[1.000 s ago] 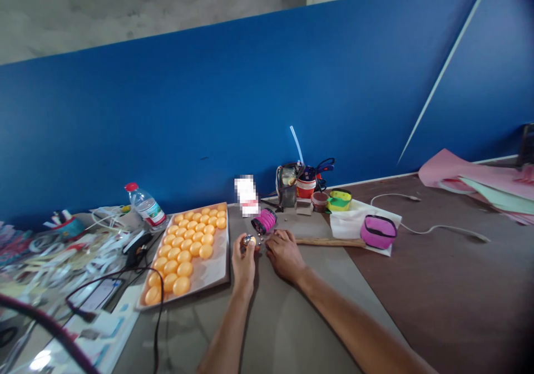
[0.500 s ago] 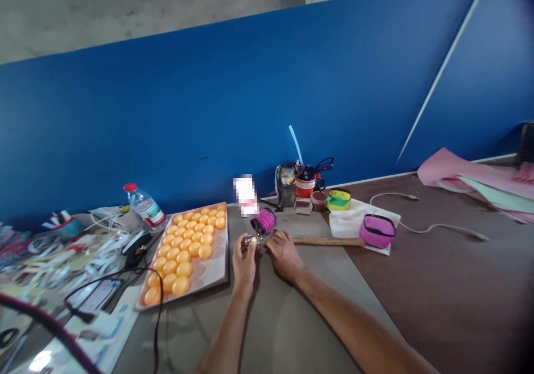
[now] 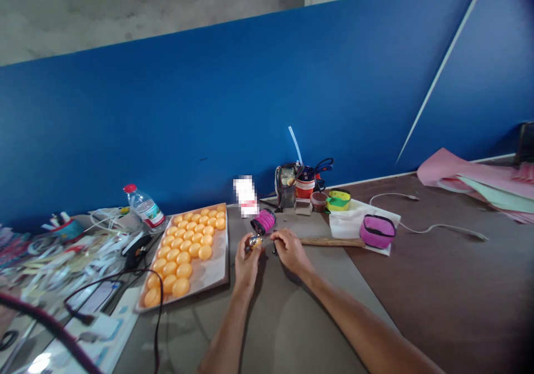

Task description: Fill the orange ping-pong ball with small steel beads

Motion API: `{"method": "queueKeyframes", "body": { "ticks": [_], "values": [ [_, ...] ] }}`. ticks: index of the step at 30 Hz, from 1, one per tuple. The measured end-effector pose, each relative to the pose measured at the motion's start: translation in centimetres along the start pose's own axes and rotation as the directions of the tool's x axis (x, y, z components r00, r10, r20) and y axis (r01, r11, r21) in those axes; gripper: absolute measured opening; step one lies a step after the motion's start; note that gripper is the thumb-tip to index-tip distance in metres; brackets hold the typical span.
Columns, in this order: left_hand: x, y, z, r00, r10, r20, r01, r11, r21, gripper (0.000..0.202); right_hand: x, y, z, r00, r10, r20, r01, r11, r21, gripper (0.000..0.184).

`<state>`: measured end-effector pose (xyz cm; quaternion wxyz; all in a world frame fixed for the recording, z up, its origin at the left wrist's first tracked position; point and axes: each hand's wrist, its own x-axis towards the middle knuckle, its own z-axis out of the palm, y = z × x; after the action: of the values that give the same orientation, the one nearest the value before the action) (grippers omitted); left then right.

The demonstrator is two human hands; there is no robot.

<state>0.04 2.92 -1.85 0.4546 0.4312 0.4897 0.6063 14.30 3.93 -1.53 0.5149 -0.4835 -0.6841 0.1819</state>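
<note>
My left hand (image 3: 246, 264) is closed round a small orange ball (image 3: 256, 242) with shiny, silvery-dark bits over part of it. Just to its right is my right hand (image 3: 291, 250), thumb and fingers pinched together above the grey mat (image 3: 308, 318). A tiny dark piece shows below those fingertips; whether they grip it or anything else is too small to make out. Behind both hands lies a spool of magenta cord (image 3: 263, 221) with dark ends, touching neither hand.
A shallow tray (image 3: 214, 271) of orange balls stands left of my hands. Beyond it are a water bottle (image 3: 146, 210) and cluttered cables. A wooden stick (image 3: 334, 242) lies to the right, near a purple band-like pouch (image 3: 377, 232). A blue partition (image 3: 250, 101) closes the back.
My left hand has shifted slightly right and turned the ball, showing more of its shiny side. My right hand has drawn slightly right, widening the gap between the hands.
</note>
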Motion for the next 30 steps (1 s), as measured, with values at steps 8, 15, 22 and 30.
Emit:
{"method": "queueKeyframes", "body": {
  "ticks": [8,15,22,30],
  "values": [
    [-0.3,0.8,0.3,0.993,-0.093,0.07,0.094,0.995,-0.018,0.049,0.5,-0.5,0.1,0.944,0.325,0.061,-0.322,0.863,0.388,0.021],
    [-0.5,0.8,0.3,0.994,-0.032,0.104,0.026,0.998,0.055,0.048,0.8,-0.4,0.3,0.901,0.403,0.158,-0.423,0.744,0.518,0.017],
    [-0.3,0.3,0.0,0.993,0.018,0.117,-0.035,0.988,0.148,0.046,0.7,-1.3,0.3,0.864,0.42,0.277,-0.491,0.582,0.648,0.02],
    [-0.6,0.4,0.1,0.984,0.054,0.172,-0.08,0.986,0.149,0.046,0.6,-1.3,0.3,0.86,0.368,0.355,-0.51,0.591,0.625,0.018]
  ]
}}
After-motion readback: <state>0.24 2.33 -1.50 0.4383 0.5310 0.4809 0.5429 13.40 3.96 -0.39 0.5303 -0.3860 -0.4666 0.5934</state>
